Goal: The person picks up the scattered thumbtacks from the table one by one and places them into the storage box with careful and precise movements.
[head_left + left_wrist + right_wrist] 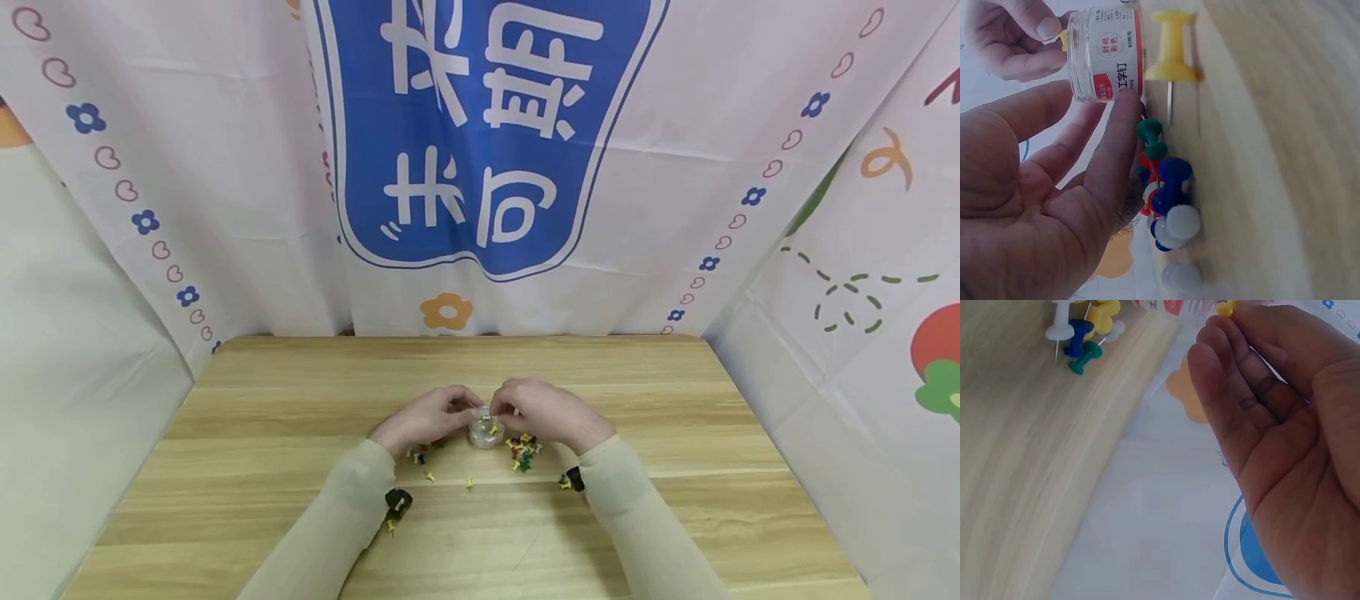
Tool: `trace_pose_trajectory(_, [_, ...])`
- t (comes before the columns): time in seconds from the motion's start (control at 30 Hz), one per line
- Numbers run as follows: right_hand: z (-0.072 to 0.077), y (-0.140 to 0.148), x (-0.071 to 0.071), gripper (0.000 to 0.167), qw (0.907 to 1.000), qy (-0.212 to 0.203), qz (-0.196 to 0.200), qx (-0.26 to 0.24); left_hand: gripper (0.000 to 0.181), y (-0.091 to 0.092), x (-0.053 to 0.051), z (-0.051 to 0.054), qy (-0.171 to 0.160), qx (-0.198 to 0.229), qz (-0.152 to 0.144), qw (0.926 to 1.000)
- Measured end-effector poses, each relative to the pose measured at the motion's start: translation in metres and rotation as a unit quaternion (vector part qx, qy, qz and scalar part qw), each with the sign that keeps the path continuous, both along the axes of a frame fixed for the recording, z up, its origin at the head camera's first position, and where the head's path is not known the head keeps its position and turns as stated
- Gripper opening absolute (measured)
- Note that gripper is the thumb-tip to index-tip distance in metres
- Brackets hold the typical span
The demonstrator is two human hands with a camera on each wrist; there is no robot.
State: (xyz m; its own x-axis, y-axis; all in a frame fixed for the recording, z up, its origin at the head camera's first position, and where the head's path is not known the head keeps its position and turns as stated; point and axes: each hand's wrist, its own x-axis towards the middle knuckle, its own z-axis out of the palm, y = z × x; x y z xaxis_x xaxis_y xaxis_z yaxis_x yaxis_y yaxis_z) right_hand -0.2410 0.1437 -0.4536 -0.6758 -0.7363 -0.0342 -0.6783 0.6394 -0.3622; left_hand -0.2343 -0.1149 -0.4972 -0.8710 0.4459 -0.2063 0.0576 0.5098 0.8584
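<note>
A small clear round jar [487, 439] with a white and red label stands on the wooden table between both hands. My left hand [438, 414] holds it from the left, with the thumb at the rim and fingers along the side in the left wrist view. From the right, my right hand [547, 410] pinches a yellow push pin [1225, 308] between thumb and fingertips at the jar's mouth. Loose push pins [1172, 187] in green, red, blue and white lie close to the left hand. Another pile of coloured push pins [523, 452] lies below the right hand.
Single yellow push pins [469, 483] lie nearer the front of the table [262, 467]. Dark wrist straps [398, 502] show on the sleeves. A white printed cloth [247, 208] hangs behind the table's back edge and along its sides.
</note>
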Motion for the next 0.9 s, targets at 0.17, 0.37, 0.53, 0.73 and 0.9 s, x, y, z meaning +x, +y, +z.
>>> trace_pose_trajectory(0.17, [0.000,0.004,-0.002,0.014,0.9997,-0.006,-0.022,-0.002,0.027,0.002,0.001,0.000,-0.007,0.011,0.002,0.9999])
trace_pose_trajectory(0.37, [0.004,0.014,-0.005,0.011,0.9991,-0.001,-0.042,-0.007,0.025,0.005,0.003,0.001,-0.017,0.028,0.007,0.9995])
trace_pose_trajectory(0.53, [0.002,0.020,-0.009,0.010,0.9986,-0.016,-0.050,0.005,0.022,0.007,0.005,0.003,-0.012,0.021,0.012,0.9996])
trace_pose_trajectory(0.73, [-0.003,0.025,-0.011,0.009,0.9961,-0.052,-0.066,0.029,0.021,0.009,0.007,0.005,-0.013,0.022,0.010,0.9996])
trace_pose_trajectory(0.9, [-0.009,0.029,-0.012,0.012,0.9937,-0.071,-0.074,0.045,0.021,0.011,0.007,0.005,-0.014,0.022,0.013,0.9996])
